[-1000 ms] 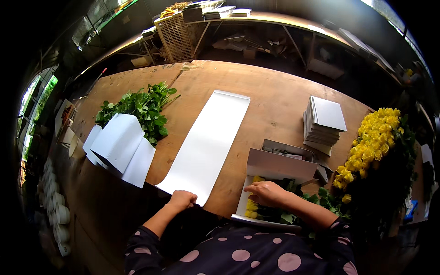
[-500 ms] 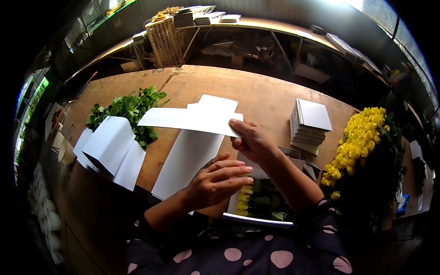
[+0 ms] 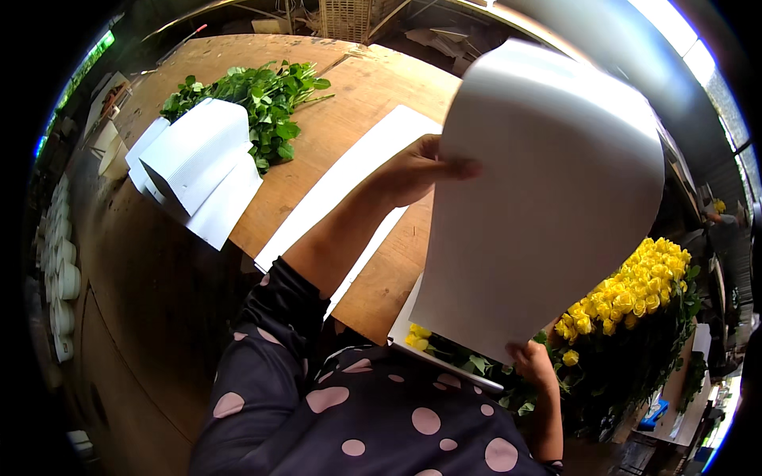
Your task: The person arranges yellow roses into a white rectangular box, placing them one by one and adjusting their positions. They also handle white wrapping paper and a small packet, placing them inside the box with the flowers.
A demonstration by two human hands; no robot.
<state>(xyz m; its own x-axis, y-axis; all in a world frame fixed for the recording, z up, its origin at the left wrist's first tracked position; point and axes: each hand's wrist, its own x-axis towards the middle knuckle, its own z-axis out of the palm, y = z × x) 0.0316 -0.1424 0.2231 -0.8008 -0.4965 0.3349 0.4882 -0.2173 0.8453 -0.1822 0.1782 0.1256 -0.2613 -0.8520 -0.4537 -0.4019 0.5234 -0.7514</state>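
Wooden workbench (image 3: 333, 135) below: left hand (image 3: 413, 170) pinched the far edge of a big white sheet (image 3: 540, 206), right hand (image 3: 533, 363) gripped its near corner, sheet raised upright. Yellow roses (image 3: 635, 293) stood right, greenery (image 3: 254, 99) far left.

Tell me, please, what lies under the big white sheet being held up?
Below the white sheet, a tray edge with yellow flowers and leaves shows on the wooden table. The rest of the tray is covered.
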